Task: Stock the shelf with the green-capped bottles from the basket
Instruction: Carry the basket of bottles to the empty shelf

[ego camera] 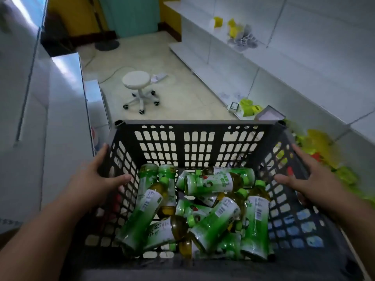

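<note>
Bottles (203, 207) with green caps and green-and-white labels lie jumbled on their sides in the bottom of a dark slatted basket (199, 123), which fills the lower centre of the frame. The left hand (95, 179) grasps the basket's left wall at lower left, thumb inside against the lattice and fingers wrapped over the outside of the rim. The right hand (304, 177) grasps the right wall in the same way at lower right, thumb inside and fingers outside. White shelving (263, 63) runs diagonally across the upper right of the frame, with a few yellow and green items on its boards. A white wheeled stool (139, 89) stands on the pale tiled floor at upper centre, well apart from the basket. Grey cabinets (40, 98) line the left edge.
</note>
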Available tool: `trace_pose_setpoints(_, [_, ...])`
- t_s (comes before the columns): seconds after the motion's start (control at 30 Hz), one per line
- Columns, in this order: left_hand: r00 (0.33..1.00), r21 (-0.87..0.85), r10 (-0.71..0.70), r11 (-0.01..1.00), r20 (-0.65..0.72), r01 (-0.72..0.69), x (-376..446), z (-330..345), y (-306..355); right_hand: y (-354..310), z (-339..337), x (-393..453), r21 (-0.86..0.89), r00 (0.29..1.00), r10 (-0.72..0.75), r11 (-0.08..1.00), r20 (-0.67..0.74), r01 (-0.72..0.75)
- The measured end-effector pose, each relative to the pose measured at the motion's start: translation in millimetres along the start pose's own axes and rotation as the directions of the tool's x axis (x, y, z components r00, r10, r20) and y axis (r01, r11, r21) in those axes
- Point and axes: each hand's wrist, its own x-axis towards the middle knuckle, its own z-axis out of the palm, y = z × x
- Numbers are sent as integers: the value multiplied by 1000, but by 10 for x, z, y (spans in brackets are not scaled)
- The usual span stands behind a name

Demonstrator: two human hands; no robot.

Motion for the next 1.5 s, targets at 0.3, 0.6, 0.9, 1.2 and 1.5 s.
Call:
trace_pose_setpoints(0.3, [994, -37, -59, 998, -89, 56, 1797, 35, 716, -897, 20, 2340, -100, 995, -82, 991, 56, 88])
trace_pose_setpoints(0.6, [993, -93, -89, 992, -73, 82, 4045, -268, 1365, -1942, 423, 4524, -110, 992, -82, 990, 96, 92])
trace_pose_setpoints(0.9, [947, -195, -207, 968, -246, 160, 5837, -502, 1868, -3051, 950, 6990, -93, 963, -170, 977, 210, 192])
trace_pose_setpoints(1.2, [818, -401, -411, 882, -403, 246, 6940, -966, 1809, -4849, 2088, 8930, -137, 817, -295, 902, 496, 409])
trace_pose_setpoints(1.5, [569, -574, -659, 737, -493, 356, 7748, -1345, 1267, -6026, 3896, 10022, -115, 620, -307, 830, 722, 545])
